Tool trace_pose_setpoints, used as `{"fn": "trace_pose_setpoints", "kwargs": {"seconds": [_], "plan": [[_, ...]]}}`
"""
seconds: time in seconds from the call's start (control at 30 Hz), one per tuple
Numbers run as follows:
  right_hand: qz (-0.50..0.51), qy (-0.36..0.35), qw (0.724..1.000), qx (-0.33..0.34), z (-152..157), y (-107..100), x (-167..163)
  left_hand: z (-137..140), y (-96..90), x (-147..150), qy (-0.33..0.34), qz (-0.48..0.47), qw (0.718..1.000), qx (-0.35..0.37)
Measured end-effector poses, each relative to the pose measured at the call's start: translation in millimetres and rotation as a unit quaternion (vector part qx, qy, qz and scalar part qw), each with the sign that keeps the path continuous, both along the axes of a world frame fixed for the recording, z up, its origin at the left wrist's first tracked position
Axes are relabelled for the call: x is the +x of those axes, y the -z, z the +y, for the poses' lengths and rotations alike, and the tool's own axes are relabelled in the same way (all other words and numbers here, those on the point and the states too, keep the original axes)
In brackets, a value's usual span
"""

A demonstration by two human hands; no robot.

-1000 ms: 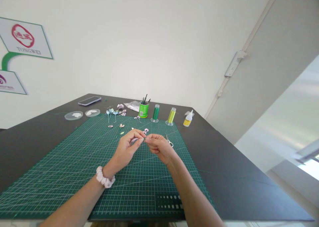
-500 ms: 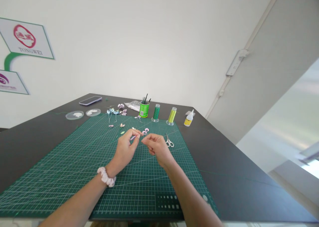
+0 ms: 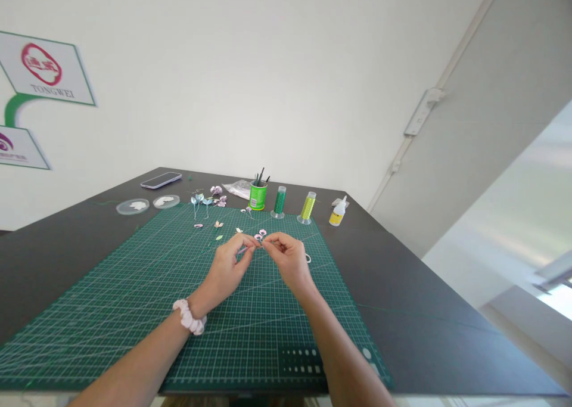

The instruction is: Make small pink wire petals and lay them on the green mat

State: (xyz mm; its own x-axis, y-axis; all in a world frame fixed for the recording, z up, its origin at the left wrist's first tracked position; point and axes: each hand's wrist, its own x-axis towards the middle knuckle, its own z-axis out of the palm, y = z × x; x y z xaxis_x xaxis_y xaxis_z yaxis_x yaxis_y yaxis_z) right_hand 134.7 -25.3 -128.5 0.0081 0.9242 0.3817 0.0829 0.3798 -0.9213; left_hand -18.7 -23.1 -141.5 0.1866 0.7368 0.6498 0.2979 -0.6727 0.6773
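My left hand (image 3: 229,265), with a white scrunchie (image 3: 190,317) at its wrist, is closed in a pinch. A thin purple piece (image 3: 242,251), perhaps a petal, shows between its fingers. My right hand (image 3: 289,259) is also pinched, its fingertips meeting those of my left hand; whatever it grips is too small to make out. Just beyond the fingertips are small pink flowers (image 3: 263,232). White-handled scissors (image 3: 308,258) lie mostly hidden behind my right hand. Under both hands lies a green cutting mat (image 3: 147,300).
Blue flowers on stems (image 3: 197,199), purple flowers (image 3: 216,190) and loose petals (image 3: 218,224) lie farther back. Behind stand a green tin (image 3: 257,197) of tools, a dark green spool (image 3: 279,201), a yellow-green spool (image 3: 308,205) and a glue bottle (image 3: 338,213). Clear dishes (image 3: 127,207) and a phone (image 3: 161,180) lie left.
My right hand has moved up and its fingertips have come together with the left ones, covering more of the scissors. My left hand has shifted slightly right and down.
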Motion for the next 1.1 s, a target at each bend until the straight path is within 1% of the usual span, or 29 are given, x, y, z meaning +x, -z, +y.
{"fn": "trace_pose_setpoints", "kwargs": {"seconds": [0.07, 0.13, 0.3, 0.47, 0.63, 0.77, 0.9, 1.0, 1.1], "plan": [[0.004, -0.004, 1.0, -0.005, 1, -3, 2, -1, -0.9, 0, 0.019, 0.0, 1.0, -0.006], [0.013, -0.024, 0.999, -0.023, 1, -6, 4, -1, -2.6, 0, 0.04, -0.004, 0.999, -0.015], [0.059, -0.092, 0.989, -0.103, 1, -12, 9, -3, -7.1, -1, 0.077, -0.024, 0.996, -0.032], [0.103, -0.166, 0.963, -0.183, 2, -10, 10, -3, -8.7, -2, 0.072, -0.058, 0.995, -0.033], [0.128, -0.202, 0.946, -0.217, 0, -4, 1, -1, -7.3, -3, 0.041, -0.091, 0.994, -0.043], [0.13, -0.196, 0.948, -0.214, -1, -1, -6, 1, -6.0, -4, 0.015, -0.099, 0.994, -0.05], [0.116, -0.161, 0.961, -0.191, -2, 0, -10, 2, -5.3, -4, -0.002, -0.091, 0.994, -0.051], [0.088, -0.131, 0.974, -0.16, -3, 0, -12, 2, -4.5, -3, -0.021, -0.082, 0.995, -0.047], [0.044, -0.097, 0.988, -0.111, -5, 0, -14, 2, -3.7, -3, -0.04, -0.07, 0.996, -0.037]]}}
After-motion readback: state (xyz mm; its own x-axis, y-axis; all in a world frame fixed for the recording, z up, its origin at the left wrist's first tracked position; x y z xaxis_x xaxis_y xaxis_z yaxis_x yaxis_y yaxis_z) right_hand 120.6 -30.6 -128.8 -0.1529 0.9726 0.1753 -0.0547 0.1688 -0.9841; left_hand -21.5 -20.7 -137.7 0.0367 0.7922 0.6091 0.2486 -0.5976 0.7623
